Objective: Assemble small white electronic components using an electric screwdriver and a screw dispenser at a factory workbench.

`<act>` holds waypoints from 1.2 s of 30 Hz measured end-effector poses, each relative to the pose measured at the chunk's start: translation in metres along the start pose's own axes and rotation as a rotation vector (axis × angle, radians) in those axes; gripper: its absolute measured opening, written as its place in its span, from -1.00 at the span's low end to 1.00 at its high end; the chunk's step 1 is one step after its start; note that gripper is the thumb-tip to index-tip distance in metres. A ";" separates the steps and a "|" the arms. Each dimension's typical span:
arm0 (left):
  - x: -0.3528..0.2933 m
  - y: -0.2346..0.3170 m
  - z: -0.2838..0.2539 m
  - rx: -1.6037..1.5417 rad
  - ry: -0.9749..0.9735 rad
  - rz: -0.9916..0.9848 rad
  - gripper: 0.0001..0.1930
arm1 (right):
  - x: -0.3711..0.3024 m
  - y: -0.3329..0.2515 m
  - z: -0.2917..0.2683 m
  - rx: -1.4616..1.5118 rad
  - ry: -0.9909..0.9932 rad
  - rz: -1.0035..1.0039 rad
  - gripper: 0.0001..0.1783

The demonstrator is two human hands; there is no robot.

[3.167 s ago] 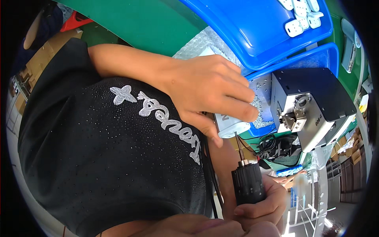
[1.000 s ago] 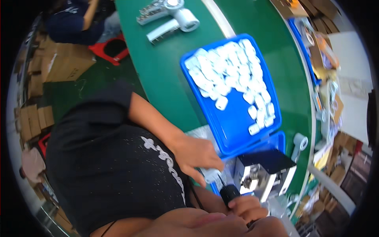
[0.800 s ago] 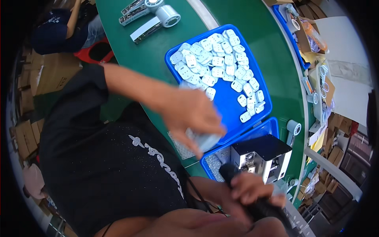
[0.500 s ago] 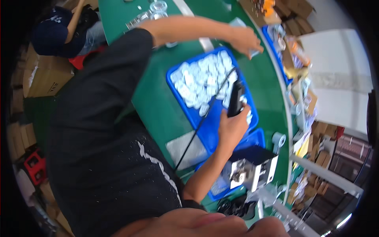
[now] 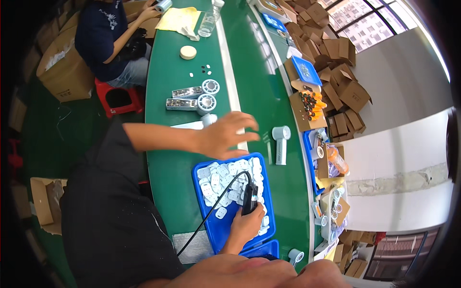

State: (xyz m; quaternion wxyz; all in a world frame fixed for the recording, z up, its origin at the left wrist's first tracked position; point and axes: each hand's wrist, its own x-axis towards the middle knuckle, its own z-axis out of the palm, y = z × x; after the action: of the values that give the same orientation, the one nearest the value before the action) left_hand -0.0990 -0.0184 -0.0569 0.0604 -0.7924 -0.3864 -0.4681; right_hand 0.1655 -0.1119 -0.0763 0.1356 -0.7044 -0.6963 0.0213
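Note:
My right hand [image 5: 245,225] grips a black electric screwdriver [image 5: 250,199] with a cord, over a blue tray [image 5: 223,233]. Its bit cannot be made out. Many small pale plastic covers [image 5: 218,180] fill the tray's far part. My left hand [image 5: 228,137] hovers just beyond the tray, fingers spread and holding nothing. On the table to the right of it lies a closed pale-blue handheld fan [image 5: 281,146]. Left of the hand, two similar fans [image 5: 185,104] lie with handles opened, their inner parts showing. Another pale fan head [image 5: 209,119] is partly hidden by my left hand.
The green table [image 5: 168,192] carries a clear bottle [image 5: 210,20], a cream round object [image 5: 188,52] and a yellow cloth [image 5: 177,20]. A co-worker [image 5: 108,43] sits at far left on a red stool [image 5: 117,98]. Bins and cardboard boxes [image 5: 345,86] line the right side.
My left hand has drawn back from the table's far side, and a closed fan now lies apart from it. My right hand still holds the electric screwdriver. The whole view has shifted.

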 end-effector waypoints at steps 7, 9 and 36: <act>-0.109 0.007 -0.069 0.484 -0.031 -0.507 -0.24 | 0.006 0.000 0.015 -0.072 0.009 -0.031 -0.45; -0.126 0.005 -0.070 0.537 -0.056 -0.499 -0.28 | 0.007 -0.002 0.017 -0.070 -0.016 0.001 -0.44; -0.080 0.196 -0.004 -1.238 -0.357 -0.514 -0.09 | -0.124 0.010 -0.090 1.901 -0.065 0.241 -0.35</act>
State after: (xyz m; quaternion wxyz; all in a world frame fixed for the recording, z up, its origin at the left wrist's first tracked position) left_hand 0.0087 -0.2010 -0.0658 -0.5801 -0.6293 -0.2278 -0.4643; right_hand 0.1910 -0.2488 -0.0115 0.6281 -0.3659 -0.3143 0.6106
